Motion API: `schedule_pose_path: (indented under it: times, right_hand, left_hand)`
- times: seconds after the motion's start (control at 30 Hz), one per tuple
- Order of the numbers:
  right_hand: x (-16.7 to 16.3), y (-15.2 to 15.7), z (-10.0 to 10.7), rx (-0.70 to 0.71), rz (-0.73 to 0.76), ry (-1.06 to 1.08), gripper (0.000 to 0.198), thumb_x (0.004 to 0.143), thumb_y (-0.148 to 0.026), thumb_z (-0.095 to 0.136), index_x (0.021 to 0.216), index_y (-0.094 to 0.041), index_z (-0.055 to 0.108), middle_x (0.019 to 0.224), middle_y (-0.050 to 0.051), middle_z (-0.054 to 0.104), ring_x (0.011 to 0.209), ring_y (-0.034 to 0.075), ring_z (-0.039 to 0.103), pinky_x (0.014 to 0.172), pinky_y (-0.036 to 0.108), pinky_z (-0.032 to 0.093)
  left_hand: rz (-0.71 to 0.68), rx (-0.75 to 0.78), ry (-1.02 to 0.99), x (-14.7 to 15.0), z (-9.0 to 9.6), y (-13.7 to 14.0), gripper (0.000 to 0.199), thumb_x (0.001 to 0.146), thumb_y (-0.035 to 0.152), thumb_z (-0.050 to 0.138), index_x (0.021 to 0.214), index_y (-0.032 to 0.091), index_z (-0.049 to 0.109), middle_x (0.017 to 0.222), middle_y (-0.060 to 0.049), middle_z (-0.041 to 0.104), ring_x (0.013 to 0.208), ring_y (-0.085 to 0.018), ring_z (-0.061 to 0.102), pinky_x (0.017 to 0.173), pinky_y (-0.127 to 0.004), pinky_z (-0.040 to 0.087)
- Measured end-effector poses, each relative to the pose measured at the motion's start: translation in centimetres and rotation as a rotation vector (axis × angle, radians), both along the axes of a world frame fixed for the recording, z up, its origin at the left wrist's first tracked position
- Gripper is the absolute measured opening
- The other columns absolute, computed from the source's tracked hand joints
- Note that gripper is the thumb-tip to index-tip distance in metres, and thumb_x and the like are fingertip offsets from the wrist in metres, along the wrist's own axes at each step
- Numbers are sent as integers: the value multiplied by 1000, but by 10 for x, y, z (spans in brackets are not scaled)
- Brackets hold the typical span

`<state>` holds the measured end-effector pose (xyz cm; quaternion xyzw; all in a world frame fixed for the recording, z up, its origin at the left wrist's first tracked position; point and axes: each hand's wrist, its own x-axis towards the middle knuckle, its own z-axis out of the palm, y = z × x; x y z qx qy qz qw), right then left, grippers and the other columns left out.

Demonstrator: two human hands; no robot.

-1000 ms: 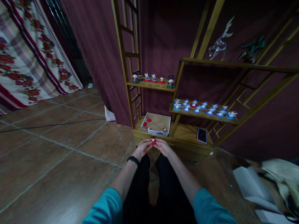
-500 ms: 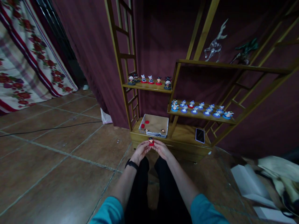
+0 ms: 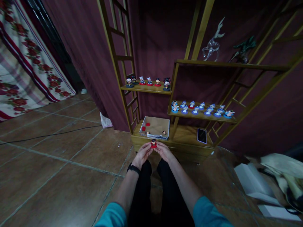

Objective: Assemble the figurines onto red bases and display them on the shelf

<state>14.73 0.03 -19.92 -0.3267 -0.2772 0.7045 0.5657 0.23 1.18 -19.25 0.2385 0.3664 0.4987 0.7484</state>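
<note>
Brown tiled floor (image 3: 47, 176) spreads across the room, and a maroon curtain (image 3: 78, 41) hangs behind a wooden display unit (image 3: 187, 153). A flowered cloth (image 3: 23, 63) hangs at the far left. The unit's top right shelf carries a clear deer ornament (image 3: 212, 47); the middle right shelf holds two rows of figurines on mostly blue or purple bases, and the left shelf has six more on red or dark bases. On the lowest level sit a shallow open box (image 3: 155, 124) and, to its right, a dark-screened phone (image 3: 202, 136). In front of the box, the left hand (image 3: 142, 153) and right hand (image 3: 165, 152) meet around a small red figurine (image 3: 153, 143), upright, the fingers of each pinching it from its own side. Inside the box lie two small dark-haired pieces and two red discs (image 3: 143, 128).
</note>
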Motion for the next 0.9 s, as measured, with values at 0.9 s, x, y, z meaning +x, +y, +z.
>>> schedule_pose_path:
  times: [0.9]
  right_hand:
    - [1,-2,0,-19,69,23,20,68,-15,65,85,-18,56,84,4,68,82,17,65,84,38,47]
  left_hand:
    - [58,24,-2,0,-4,5,23,72,14,63,94,14,61,81,-5,67,63,-8,61,58,-17,48]
